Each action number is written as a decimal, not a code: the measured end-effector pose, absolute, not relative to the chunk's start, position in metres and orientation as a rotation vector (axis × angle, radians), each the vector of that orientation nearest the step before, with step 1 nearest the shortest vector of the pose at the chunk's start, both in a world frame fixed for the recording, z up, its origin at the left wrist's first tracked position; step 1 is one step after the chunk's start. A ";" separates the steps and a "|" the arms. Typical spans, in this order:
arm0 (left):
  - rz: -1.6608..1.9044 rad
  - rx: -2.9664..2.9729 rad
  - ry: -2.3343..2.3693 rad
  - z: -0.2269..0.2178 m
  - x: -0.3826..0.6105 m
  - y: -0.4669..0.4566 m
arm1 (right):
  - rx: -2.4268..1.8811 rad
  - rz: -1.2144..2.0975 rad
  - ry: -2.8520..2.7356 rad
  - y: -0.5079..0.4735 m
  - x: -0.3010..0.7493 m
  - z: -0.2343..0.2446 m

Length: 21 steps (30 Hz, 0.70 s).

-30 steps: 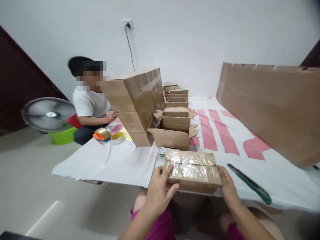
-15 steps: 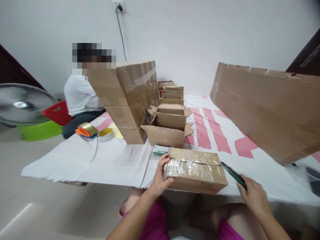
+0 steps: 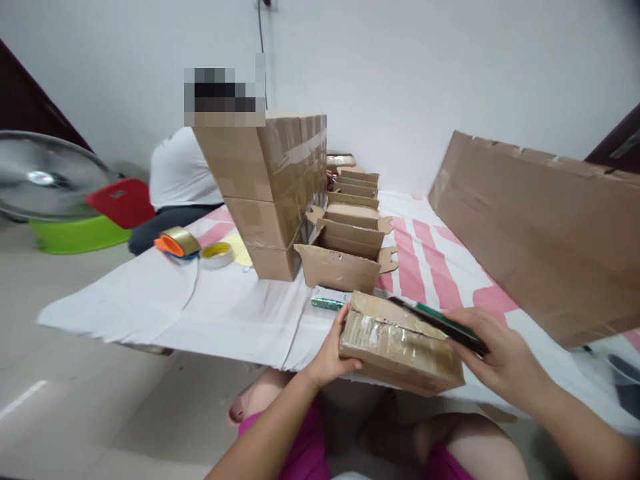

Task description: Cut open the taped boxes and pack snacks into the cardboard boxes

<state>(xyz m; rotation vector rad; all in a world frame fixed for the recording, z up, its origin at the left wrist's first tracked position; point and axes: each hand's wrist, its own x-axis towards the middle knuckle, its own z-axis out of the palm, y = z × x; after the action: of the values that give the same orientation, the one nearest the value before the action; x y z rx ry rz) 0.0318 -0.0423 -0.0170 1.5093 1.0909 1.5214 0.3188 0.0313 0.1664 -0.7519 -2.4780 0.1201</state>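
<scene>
A taped cardboard box lies at the near edge of the cloth-covered table, tilted slightly, with a slit or flap seam running along its top. My left hand grips its left end, thumb on the front side and fingers behind the corner. In my right hand is a green and black box cutter, held over the box's top with its tip pointing left. Whether the blade touches the cardboard I cannot tell. Just behind the box sits a small green and white carton.
Open cardboard boxes stand in a row beyond, beside a tall stack of sealed boxes. Tape rolls lie at left. A large cardboard sheet leans at right. Another person sits behind the stack, near a fan.
My right hand has brought the box cutter from the box's right end leftward over its top. The box has turned a little, its right end nearer me. The view has shifted slightly.
</scene>
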 end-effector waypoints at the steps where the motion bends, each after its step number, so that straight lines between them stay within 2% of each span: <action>1: 1.513 1.509 1.087 -0.016 0.031 -0.042 | -0.692 0.169 -2.559 0.030 0.307 0.169; 6: 1.513 1.488 1.057 -0.012 0.030 -0.043 | -0.518 0.106 -2.819 0.033 0.274 0.169; 11: 1.540 1.443 0.992 -0.015 0.030 -0.041 | -0.550 -0.015 -2.935 0.039 0.282 0.182; 18: 1.536 1.402 1.010 -0.015 0.031 -0.041 | -0.692 0.231 -2.856 0.037 0.310 0.191; 21: 1.534 1.407 1.005 -0.012 0.031 -0.041 | -0.685 0.209 -2.860 0.037 0.310 0.186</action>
<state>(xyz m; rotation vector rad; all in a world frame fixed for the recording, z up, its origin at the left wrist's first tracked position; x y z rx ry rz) 0.0309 -0.0413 -0.0123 1.4068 1.0053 1.5340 0.3098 0.0370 0.1865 -0.6848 -2.8601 0.2094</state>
